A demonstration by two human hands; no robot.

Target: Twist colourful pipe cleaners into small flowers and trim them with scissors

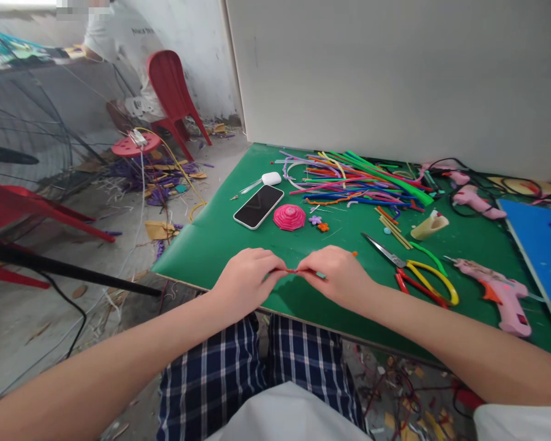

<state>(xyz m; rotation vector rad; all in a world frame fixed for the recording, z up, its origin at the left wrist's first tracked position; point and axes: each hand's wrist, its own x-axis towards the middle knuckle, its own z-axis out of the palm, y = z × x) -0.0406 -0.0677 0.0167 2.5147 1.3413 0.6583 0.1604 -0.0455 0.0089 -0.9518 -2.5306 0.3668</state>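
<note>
Both hands meet over the near part of the green table. My left hand (250,278) pinches one end of a short red pipe cleaner (292,271). The other end is between the thumb and fingers of my right hand (337,272). Only a small stretch of it shows between the fingertips. Just beyond the hands lie a pink spiral disc (289,217), a small purple flower (315,220) and an orange flower (322,227). To the right of my right hand are scissors (413,269) with red and yellow handles.
A phone (259,206) and a white case (271,178) lie at the left of the green table (202,251). Loose colored pipe cleaners (362,180) are piled behind. A pink glue gun (498,294) rests at right, near a blue board (539,239). Another person (128,49) sits far left.
</note>
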